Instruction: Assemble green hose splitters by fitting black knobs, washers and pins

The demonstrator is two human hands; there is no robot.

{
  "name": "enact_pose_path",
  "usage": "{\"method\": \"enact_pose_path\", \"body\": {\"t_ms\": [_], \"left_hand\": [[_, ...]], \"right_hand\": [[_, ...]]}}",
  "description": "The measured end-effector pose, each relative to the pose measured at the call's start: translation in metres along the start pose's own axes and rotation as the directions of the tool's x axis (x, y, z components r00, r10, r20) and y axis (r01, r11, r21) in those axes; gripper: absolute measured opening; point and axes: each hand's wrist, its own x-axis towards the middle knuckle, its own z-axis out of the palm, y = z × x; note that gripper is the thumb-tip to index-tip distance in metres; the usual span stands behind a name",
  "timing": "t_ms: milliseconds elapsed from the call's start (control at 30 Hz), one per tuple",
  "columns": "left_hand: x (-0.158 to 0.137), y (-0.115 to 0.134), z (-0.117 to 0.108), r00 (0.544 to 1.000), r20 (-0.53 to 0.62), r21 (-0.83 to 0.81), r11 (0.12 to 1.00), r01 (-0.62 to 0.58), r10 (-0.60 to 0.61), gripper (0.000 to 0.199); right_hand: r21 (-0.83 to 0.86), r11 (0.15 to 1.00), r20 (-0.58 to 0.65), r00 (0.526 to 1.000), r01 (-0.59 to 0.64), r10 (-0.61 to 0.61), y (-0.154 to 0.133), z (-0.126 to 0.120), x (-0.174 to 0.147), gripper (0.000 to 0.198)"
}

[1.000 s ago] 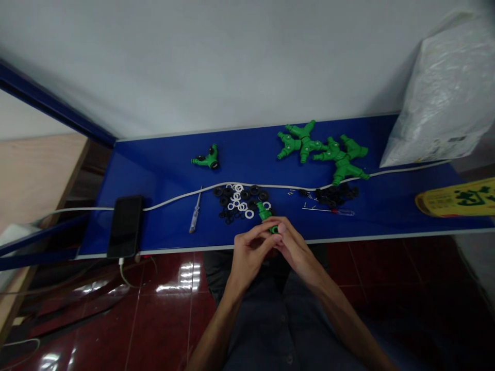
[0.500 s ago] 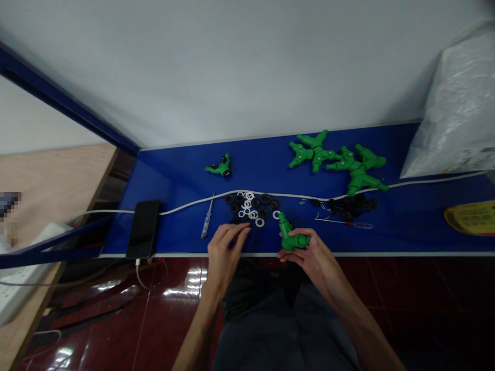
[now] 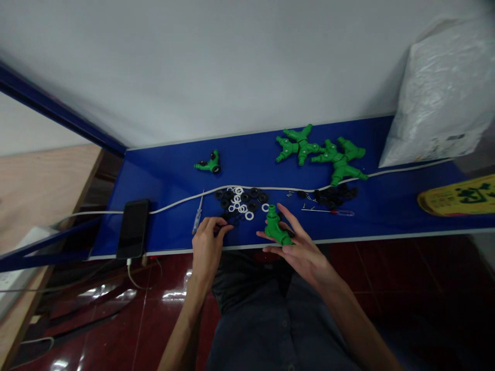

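Note:
A green Y-shaped hose connector (image 3: pixel 274 226) rests in the fingers of my right hand (image 3: pixel 305 252), held over the front edge of the blue bench. My left hand (image 3: pixel 207 245) is closed in a pinch just above the bench, by small black rings (image 3: pixel 236 218); what its fingertips hold, if anything, is too small to make out. White washers (image 3: pixel 243 208) and black ring caps (image 3: pixel 253 192) lie loosely piled between my hands. Left of the pile lies a clear-handled screwdriver (image 3: pixel 197 216). Another green connector, fitted with black parts (image 3: pixel 211 163), sits farther back.
Several green connectors (image 3: pixel 340 159) lie at the back right. Before them are black parts (image 3: pixel 335 196), tiny screws and a red-necked screwdriver (image 3: pixel 342 212). A white cable (image 3: pixel 185 200) crosses the bench. A phone (image 3: pixel 133 229), plastic bag (image 3: pixel 433 103) and yellow object (image 3: pixel 458 198) flank it.
My left hand has moved down to the small black rings and its fingers have closed. My right hand has turned the connector and spread its fingers. The view has shifted slightly right.

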Motion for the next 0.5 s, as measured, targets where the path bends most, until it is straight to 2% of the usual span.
{"method": "enact_pose_path", "body": {"t_ms": [100, 200, 333, 400, 500], "left_hand": [[0.000, 0.002, -0.008, 0.995, 0.003, -0.158, 0.983, 0.095, -0.096, 0.010], [-0.003, 0.022, -0.013, 0.980, 0.023, -0.405, 0.894, 0.190, -0.198, 0.020], [-0.002, 0.063, -0.002, 0.969, 0.234, -0.621, 0.755, 0.211, -0.079, 0.021], [0.001, 0.074, 0.008, 0.963, 0.267, -0.680, 0.700, 0.216, -0.039, 0.019], [0.006, 0.077, 0.019, 0.964, 0.264, -0.725, 0.651, 0.226, -0.041, 0.020]], "right_hand": [[0.040, 0.999, -0.018, 0.999, -0.029, 0.029, 0.000, 0.003, 0.002, 0.070], [-0.030, 0.999, -0.107, 0.994, -0.017, 0.014, 0.002, 0.010, 0.006, 0.048], [-0.116, 0.993, -0.168, 0.985, 0.004, -0.024, 0.005, 0.020, 0.008, 0.040], [-0.134, 0.991, -0.165, 0.986, -0.003, -0.020, 0.006, 0.023, 0.007, 0.039], [-0.202, 0.979, -0.160, 0.986, 0.005, -0.038, 0.006, 0.022, 0.007, 0.038]]}}
